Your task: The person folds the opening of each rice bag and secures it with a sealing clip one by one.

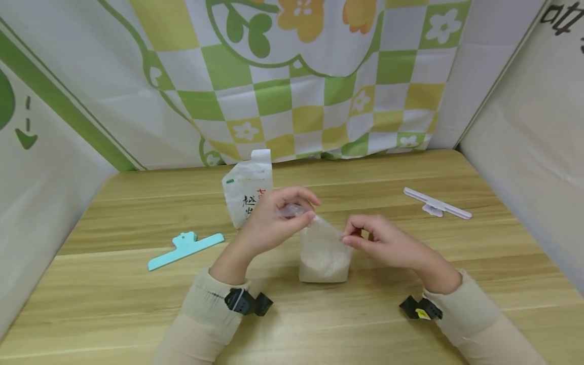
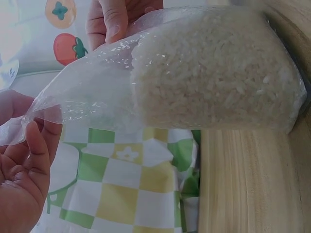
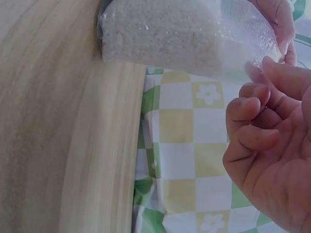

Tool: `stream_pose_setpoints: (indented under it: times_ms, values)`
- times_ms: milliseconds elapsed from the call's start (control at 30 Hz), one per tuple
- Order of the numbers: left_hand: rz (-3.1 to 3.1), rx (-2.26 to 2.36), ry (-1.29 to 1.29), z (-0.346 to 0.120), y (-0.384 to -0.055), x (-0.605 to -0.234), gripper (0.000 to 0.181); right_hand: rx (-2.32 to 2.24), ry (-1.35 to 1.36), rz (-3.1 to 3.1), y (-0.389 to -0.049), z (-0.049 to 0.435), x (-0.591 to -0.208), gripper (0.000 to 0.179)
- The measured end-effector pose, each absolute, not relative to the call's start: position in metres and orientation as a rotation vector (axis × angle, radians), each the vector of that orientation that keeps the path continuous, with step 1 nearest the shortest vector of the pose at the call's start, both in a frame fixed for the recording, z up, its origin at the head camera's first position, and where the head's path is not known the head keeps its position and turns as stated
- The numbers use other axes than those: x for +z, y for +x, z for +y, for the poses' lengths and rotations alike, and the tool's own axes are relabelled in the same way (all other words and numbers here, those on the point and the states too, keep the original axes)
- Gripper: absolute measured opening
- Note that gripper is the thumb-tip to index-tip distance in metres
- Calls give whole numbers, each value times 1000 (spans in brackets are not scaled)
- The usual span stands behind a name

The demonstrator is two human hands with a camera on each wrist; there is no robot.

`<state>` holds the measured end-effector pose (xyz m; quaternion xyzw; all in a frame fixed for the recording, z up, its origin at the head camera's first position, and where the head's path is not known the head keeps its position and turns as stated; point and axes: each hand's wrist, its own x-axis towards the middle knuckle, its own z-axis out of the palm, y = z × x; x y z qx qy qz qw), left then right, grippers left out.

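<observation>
A clear plastic bag of rice stands upright on the wooden table, its lower part full of white grains. My left hand pinches the gathered top of the bag at its left, between thumb and fingers. At the bag's right side edge, my right hand pinches the thin film; in the right wrist view, thumb and forefinger of the right hand meet on the plastic while the other fingers curl loosely. The upper part of the bag is slack, with no grains in it.
Behind my left hand stands a white paper packet with printed characters, partly hidden. A turquoise sealing clip lies at left on the table. A pale white clip lies at the back right. A checked cloth hangs behind.
</observation>
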<state>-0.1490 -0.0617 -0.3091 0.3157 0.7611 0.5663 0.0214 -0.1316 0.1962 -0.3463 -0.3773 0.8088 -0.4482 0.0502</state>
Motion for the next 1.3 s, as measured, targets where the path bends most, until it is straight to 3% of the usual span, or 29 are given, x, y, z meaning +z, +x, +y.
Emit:
stream_pose_setpoints:
  times_ms: [400, 733, 933, 1167, 1300]
  values:
    - [2345, 1774, 989, -66, -149, -306, 16, -1438, -1019, 2507, -129, 192, -346, 12]
    - [2651, 1205, 1119, -74, -142, -276, 7, -1459, -984, 2501, -126, 189, -345, 13]
    - [2643, 663, 1198, -66, -143, -234, 47, -1461, -1046, 2518, -126, 192, -348, 16]
    - [2895, 13, 1132, -18, -130, -239, 17, -1455, -1082, 2547, -126, 193, -349, 17]
    - [2875, 0, 1215, -14, -129, -257, 16, -1464, -1103, 2538, -126, 190, -348, 16]
